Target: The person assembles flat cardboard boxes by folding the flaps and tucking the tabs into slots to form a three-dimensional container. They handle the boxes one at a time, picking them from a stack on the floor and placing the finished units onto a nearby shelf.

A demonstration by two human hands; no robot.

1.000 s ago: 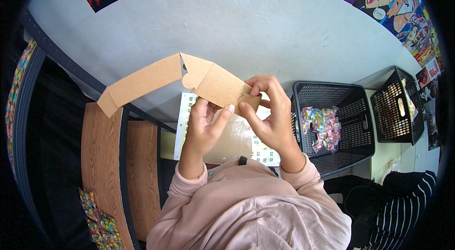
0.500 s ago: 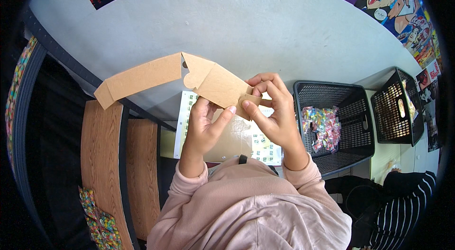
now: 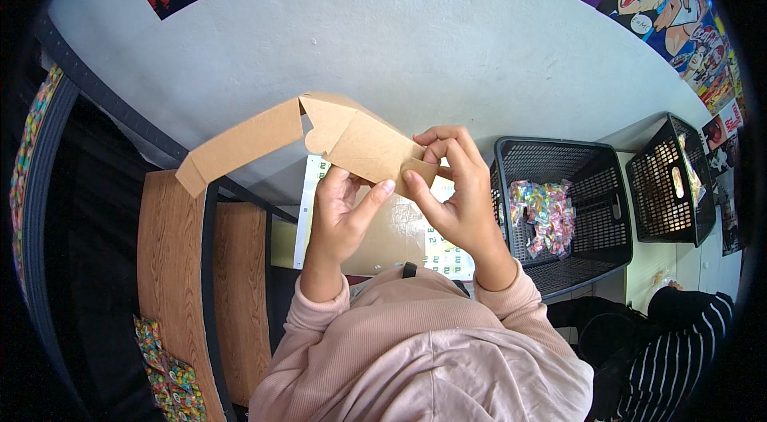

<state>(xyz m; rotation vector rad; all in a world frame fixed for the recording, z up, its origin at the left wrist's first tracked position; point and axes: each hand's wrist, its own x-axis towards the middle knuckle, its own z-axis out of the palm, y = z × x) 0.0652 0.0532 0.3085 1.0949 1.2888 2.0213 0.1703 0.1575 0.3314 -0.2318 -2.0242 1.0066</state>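
Observation:
A brown cardboard box (image 3: 363, 149), partly folded, is held up in front of me, its long lid panel stretching out to the left. My left hand (image 3: 339, 214) is closed on the box's near edge, thumb against the cardboard and fingers underneath. At the right end, my right hand (image 3: 459, 190) grips a small end flap, thumb on the near face and fingers behind. Below the hands lies a sheet of printed labels (image 3: 447, 250), partly covered by a shiny brown cardboard piece (image 3: 383, 238).
To the right stands a black plastic crate (image 3: 563, 262) holding colourful wrapped sweets (image 3: 543, 214). Beyond it is a second black crate (image 3: 671, 182). Wooden shelves (image 3: 172, 254) with bagged sweets (image 3: 169, 374) stand left. A person in a striped sleeve (image 3: 679, 358) is at lower right.
The long lid panel has swung down and slightly to the right at its far end. Both hands keep their hold on the box, nearly in the same place.

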